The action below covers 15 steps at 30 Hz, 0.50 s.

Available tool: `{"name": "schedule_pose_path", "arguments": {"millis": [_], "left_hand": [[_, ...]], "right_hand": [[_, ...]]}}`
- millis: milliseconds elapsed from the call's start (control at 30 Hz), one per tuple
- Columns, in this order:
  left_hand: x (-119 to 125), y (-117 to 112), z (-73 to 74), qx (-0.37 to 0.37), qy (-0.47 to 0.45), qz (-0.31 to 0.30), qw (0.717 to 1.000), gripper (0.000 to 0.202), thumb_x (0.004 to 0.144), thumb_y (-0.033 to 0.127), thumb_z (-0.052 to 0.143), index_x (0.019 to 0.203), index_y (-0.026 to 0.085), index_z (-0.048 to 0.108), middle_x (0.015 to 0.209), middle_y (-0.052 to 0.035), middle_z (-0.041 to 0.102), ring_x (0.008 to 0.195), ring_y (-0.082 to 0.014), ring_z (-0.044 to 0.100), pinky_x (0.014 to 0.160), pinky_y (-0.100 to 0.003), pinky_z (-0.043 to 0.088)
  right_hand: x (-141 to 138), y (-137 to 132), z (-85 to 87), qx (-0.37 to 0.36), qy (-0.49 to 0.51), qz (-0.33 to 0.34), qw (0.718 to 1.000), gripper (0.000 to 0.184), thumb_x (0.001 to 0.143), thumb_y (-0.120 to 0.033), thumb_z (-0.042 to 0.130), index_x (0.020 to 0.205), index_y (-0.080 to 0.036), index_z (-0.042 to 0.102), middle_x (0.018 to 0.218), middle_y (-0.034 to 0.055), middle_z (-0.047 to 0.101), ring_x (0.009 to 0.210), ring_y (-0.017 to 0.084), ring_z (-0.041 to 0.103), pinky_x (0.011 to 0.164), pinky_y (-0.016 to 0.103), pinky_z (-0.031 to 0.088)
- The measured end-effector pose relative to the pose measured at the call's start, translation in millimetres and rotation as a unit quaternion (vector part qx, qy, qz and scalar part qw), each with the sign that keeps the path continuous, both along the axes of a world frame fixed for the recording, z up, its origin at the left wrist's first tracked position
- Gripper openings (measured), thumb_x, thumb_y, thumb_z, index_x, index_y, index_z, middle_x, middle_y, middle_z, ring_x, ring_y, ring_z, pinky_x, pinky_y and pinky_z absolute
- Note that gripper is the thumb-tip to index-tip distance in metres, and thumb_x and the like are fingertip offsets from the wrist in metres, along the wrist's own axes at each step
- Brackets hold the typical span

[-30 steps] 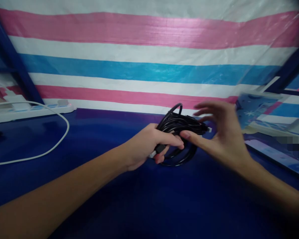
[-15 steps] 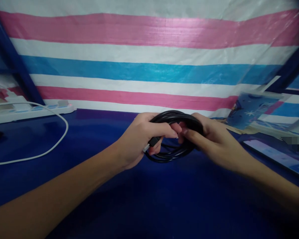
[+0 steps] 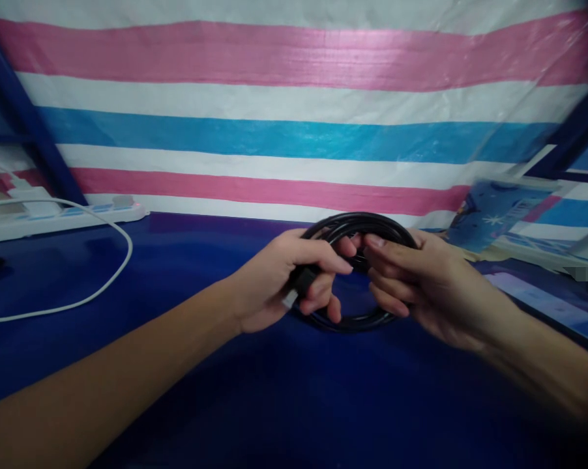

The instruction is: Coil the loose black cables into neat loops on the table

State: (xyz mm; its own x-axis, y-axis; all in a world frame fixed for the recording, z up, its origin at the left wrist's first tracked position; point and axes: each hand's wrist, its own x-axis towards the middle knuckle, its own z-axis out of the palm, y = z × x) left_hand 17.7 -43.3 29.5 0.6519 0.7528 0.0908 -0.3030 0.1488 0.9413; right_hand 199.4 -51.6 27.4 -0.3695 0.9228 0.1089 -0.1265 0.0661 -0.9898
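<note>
A coiled black cable [image 3: 360, 225] is held upright just above the blue table [image 3: 294, 397]. My left hand [image 3: 279, 283] grips the coil's left side, with a plug end and its silver tip sticking out under the fingers. On the coil's right side my right hand [image 3: 421, 283] closes around the loops, its fingertips meeting those of the left hand at the coil's middle. The lower arc of the coil shows beneath both hands.
A white power strip [image 3: 54, 218] lies at the far left with a white cord [image 3: 113, 273] looping over the table. A blue printed package [image 3: 494, 212] and flat boxes [image 3: 548, 303] sit at the right. A striped pink, white and blue tarp [image 3: 294, 117] hangs behind.
My right hand, open beside the coil a second ago, has closed on its right side. The coil's loose loops were gathered, and the coil now stands more upright between both hands.
</note>
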Motion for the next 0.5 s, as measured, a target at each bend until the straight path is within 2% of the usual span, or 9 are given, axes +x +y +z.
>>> {"name": "schedule_pose_path", "arguments": {"millis": [100,200,300,367,433,500], "left_hand": [[-1.3,1.6,-1.6,-0.021,0.106,-0.035,0.994,0.012,0.072,0.014,0.062,0.065,0.015,0.052,0.045,0.006,0.045,0.042,-0.0071,0.05,0.058,-0.024,0.05],[1.7,1.6,-4.8,-0.036,0.171,0.014,0.984,0.021,0.071,0.017,0.065,0.059,0.015,0.047,0.044,0.0083,0.034,0.039,-0.0038,0.041,0.05,-0.019,0.043],[4.4,2.6,-8.1,-0.031,0.155,0.092,0.983,0.01,0.072,0.017,0.063,0.074,0.017,0.054,0.044,0.0108,0.027,0.035,-0.0026,0.027,0.04,-0.017,0.03],[4.1,4.6,-9.0,-0.013,0.128,0.136,0.982,0.016,0.072,0.017,0.064,0.085,0.019,0.055,0.044,0.0112,0.028,0.035,-0.0034,0.025,0.038,-0.017,0.024],[2.6,7.3,-9.0,0.008,0.087,0.181,0.98,0.019,0.074,0.019,0.066,0.089,0.02,0.054,0.044,0.0117,0.026,0.034,-0.0035,0.024,0.038,-0.018,0.024],[1.4,9.6,-9.3,0.019,0.031,0.214,0.976,0.015,0.077,0.021,0.065,0.084,0.02,0.052,0.044,0.0115,0.025,0.035,-0.0034,0.024,0.038,-0.018,0.026]], "right_hand": [[4.0,-0.7,3.1,-0.052,-0.096,0.042,0.993,0.018,0.082,-0.033,0.067,0.084,-0.016,0.059,0.047,-0.0091,0.03,0.037,0.002,0.021,0.033,0.015,0.03],[2.6,-1.3,2.6,-0.078,-0.147,0.032,0.985,0.021,0.079,-0.031,0.069,0.087,-0.018,0.056,0.049,-0.0097,0.034,0.037,0.002,0.023,0.035,0.016,0.035],[-1.3,0.5,-2.9,-0.041,-0.138,0.015,0.99,0.021,0.078,-0.029,0.069,0.086,-0.018,0.055,0.049,-0.009,0.038,0.039,0.004,0.032,0.044,0.019,0.043],[-3.2,2.9,-7.9,-0.015,-0.121,0.005,0.993,0.018,0.08,-0.029,0.068,0.086,-0.016,0.056,0.055,-0.0051,0.048,0.046,0.005,0.045,0.05,0.018,0.044],[-4.9,5.0,-12.5,-0.018,-0.078,-0.005,0.997,0.018,0.082,-0.029,0.067,0.082,-0.015,0.057,0.062,-0.0022,0.054,0.057,0.007,0.055,0.057,0.017,0.046],[-7.6,5.8,-15.6,-0.037,-0.011,-0.003,0.999,0.018,0.083,-0.031,0.066,0.083,-0.015,0.058,0.067,-0.0012,0.058,0.066,0.01,0.061,0.065,0.019,0.049]]}}
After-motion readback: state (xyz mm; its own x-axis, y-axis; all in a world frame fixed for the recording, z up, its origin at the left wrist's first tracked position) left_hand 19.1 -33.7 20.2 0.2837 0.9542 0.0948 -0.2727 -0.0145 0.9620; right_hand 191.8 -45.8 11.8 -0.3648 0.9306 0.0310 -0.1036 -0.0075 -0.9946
